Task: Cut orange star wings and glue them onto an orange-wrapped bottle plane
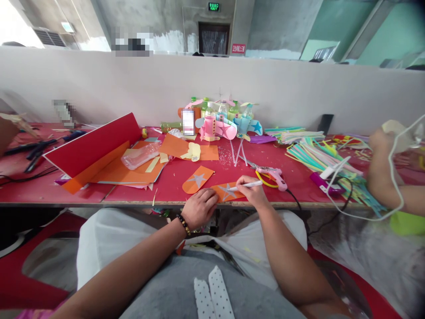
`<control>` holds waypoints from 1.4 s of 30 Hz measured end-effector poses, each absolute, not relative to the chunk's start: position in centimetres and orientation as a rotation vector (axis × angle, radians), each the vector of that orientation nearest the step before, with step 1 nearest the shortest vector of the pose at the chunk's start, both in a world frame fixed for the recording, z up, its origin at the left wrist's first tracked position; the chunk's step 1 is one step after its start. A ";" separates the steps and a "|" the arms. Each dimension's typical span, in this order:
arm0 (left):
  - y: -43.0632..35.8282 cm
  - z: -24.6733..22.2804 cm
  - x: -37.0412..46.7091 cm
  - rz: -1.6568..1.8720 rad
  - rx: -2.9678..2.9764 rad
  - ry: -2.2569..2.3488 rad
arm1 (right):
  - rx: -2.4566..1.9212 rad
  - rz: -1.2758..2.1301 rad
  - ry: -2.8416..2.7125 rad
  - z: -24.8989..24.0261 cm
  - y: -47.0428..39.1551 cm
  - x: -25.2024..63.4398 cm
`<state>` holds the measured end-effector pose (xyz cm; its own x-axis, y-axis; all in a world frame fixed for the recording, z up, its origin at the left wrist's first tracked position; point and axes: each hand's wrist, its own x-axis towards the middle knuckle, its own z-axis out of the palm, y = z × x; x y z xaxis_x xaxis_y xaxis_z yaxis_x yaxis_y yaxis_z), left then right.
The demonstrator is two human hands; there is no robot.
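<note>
A white pen [245, 186] is pinched in my right hand [253, 193], its tip over a grey star [227, 192] on an orange paper piece [244, 196]. My left hand [199, 207] lies with its fingers flat on the left end of that same piece, palm down near the table's front edge. Just beyond my left hand, a second orange paper piece [191, 186] with a rounded end bears another grey star [198, 179]. A pink hot glue gun [274, 175] lies right of my right hand, with scissors [249, 163] beside it.
Bottle planes [210, 126] stand at the back of the red table [172, 197], near a phone [188, 122]. Orange sheets [122, 175] and a red board [99, 141] lie left. Colourful strips [318, 155], a purple device [327, 184], a white cable [395, 177] and another person's arm [385, 173] are right.
</note>
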<state>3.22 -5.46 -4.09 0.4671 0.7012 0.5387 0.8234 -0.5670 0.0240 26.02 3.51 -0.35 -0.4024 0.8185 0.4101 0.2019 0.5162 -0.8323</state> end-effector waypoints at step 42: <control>-5.6 -4.0 3.3 -0.698 -2.459 -1.356 | -0.831 0.908 -1.851 -0.2 3.3 25.9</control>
<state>3.33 -5.56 -4.03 0.4528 0.7248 0.5192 0.8435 -0.5369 0.0139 25.88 3.30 -0.20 -0.3822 0.8248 0.4167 0.1756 0.5075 -0.8436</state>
